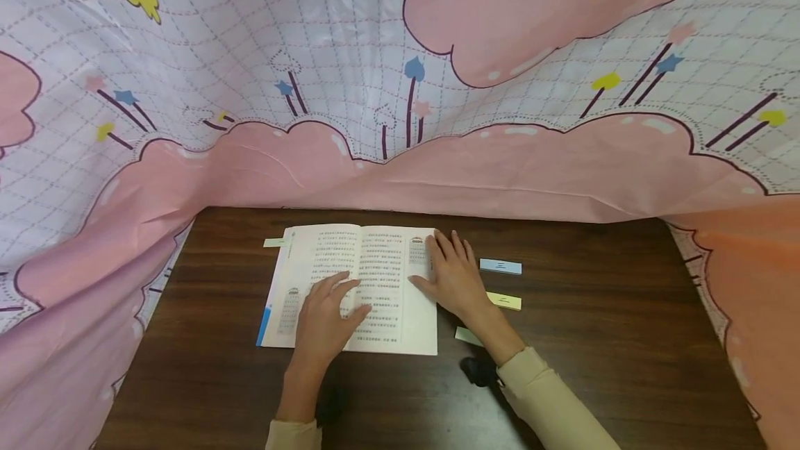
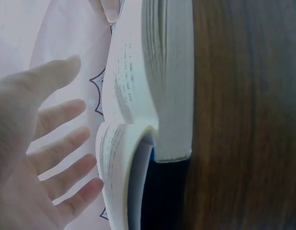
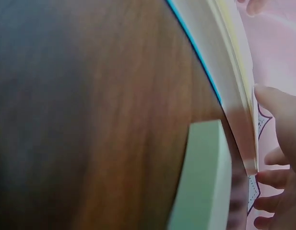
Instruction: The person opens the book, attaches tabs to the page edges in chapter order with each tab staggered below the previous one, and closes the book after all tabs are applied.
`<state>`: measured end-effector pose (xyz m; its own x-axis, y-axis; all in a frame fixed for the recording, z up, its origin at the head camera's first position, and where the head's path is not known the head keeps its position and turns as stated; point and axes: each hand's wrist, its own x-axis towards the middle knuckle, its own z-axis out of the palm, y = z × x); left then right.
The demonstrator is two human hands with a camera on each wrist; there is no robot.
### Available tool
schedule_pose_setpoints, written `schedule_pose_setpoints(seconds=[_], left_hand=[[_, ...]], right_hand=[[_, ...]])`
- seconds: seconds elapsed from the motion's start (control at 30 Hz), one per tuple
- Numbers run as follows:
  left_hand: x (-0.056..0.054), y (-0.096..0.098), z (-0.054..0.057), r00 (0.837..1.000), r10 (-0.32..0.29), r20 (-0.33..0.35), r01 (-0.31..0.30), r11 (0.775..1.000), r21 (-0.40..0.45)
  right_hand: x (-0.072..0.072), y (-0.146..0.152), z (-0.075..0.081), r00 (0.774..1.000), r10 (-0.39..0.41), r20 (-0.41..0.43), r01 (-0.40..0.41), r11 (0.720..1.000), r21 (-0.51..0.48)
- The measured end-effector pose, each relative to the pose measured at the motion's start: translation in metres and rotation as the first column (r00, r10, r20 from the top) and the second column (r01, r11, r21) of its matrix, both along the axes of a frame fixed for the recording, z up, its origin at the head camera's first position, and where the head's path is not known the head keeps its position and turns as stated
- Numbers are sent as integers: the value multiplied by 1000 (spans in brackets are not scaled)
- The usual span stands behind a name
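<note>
An open book (image 1: 387, 297) with printed pages lies on the dark wooden table. My left hand (image 1: 325, 314) is spread over the left page and the centre fold, its fingers apart and loosely bent. In the left wrist view, that hand's fingertips (image 2: 97, 184) are close beside the arched pages (image 2: 116, 148). At the book's right edge is my right hand (image 1: 455, 276), thumb over the right page and fingers reaching past the edge. The right wrist view has the right thumb (image 3: 265, 96) right at the page edges (image 3: 239, 86).
Right of the book lie a blue strip (image 1: 500, 267) and a yellow strip (image 1: 503, 301), both marked, and a green strip (image 1: 467, 336). Another pale green strip (image 1: 273, 242) shows at its left edge. A small black object (image 1: 478, 371) is beside the right cuff. Patterned cloth (image 1: 400, 186) surrounds the table (image 1: 600, 339).
</note>
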<state>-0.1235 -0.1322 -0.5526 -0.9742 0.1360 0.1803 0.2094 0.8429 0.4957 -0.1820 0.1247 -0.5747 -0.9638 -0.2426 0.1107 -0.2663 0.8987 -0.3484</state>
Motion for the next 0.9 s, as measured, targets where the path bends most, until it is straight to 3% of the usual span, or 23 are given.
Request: schedule_pose_setpoints(seconds=[0.4, 0.63, 0.9], left_hand=[[1, 2, -5, 998, 10, -60, -9, 1000, 20], [3, 4, -3, 1000, 26, -16, -25, 998, 53], [3, 6, -3, 1000, 25, -14, -24, 998, 59]], right_hand=[[12, 10, -5, 1000, -26, -16, 26, 1000, -6], [20, 8, -1, 999, -42, 30, 44, 996, -75], [24, 7, -3, 997, -68, 35, 73, 982, -172]])
